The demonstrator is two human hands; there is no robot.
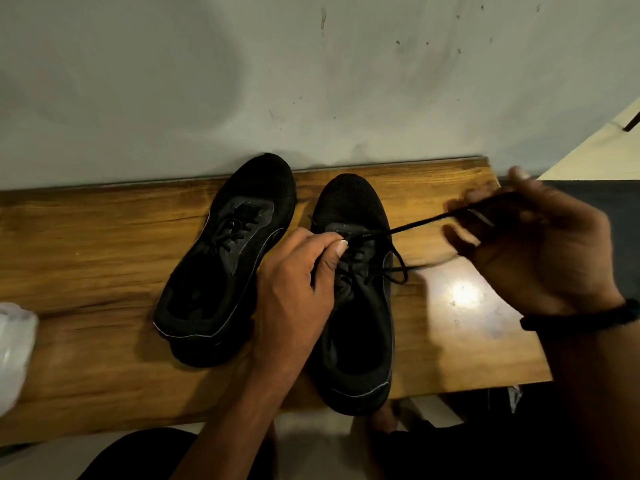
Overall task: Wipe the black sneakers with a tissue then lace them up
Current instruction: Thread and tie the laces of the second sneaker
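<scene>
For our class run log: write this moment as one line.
stage: lacing | left hand: pinching laces on right sneaker | right hand: pulling lace taut | left sneaker: untouched

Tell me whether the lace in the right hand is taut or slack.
Taut. The lace runs in a straight line from the right shoe to the right hand; a slack loop hangs beside the shoe.

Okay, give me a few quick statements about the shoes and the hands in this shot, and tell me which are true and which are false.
1. Two black sneakers sit on a wooden bench. True.
2. The right hand pulls a lace taut. True.
3. The left hand rests on the left sneaker. False: it is at the right sneaker, pinching its laces.
4. The right wrist is bare. False: it wears a dark wristband.
5. The sneakers' toes point toward the wall. True.
</scene>
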